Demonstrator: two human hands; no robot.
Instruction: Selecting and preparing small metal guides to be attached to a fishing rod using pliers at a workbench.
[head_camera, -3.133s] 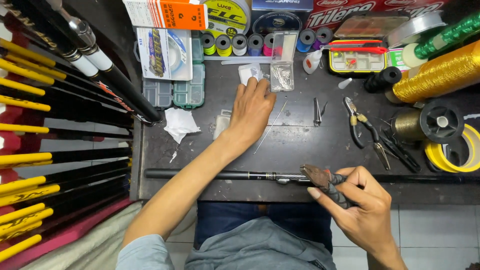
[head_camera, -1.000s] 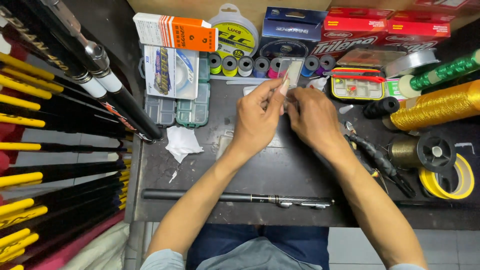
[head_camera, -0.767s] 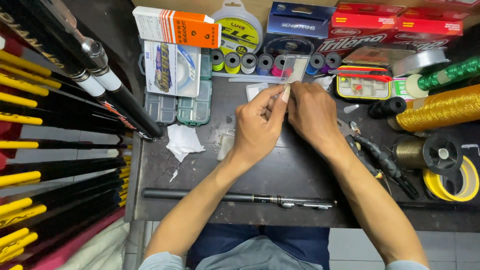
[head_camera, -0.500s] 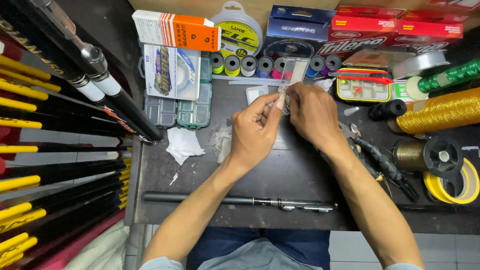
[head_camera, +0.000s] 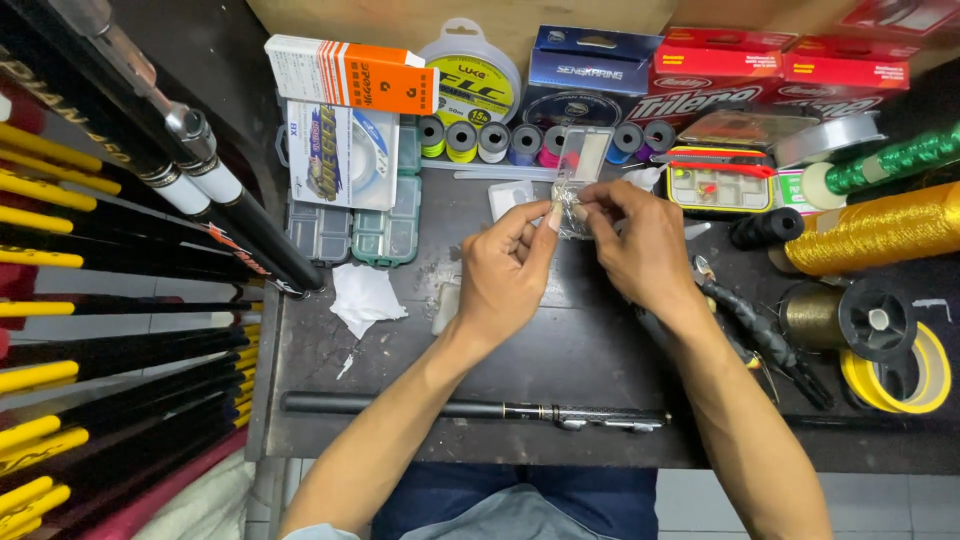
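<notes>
one head-worn camera looks almost straight down, from close above, onto a dark workbench (head_camera: 420, 370); the wearer's forearms enter from the bottom edge, rods line the left.

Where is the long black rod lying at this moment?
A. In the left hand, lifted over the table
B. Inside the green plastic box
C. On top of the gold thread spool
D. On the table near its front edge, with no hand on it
D: the black rod lies flat along the front of the table, while the left hand and right hand are farther back, both pinching a small clear bag.
</notes>
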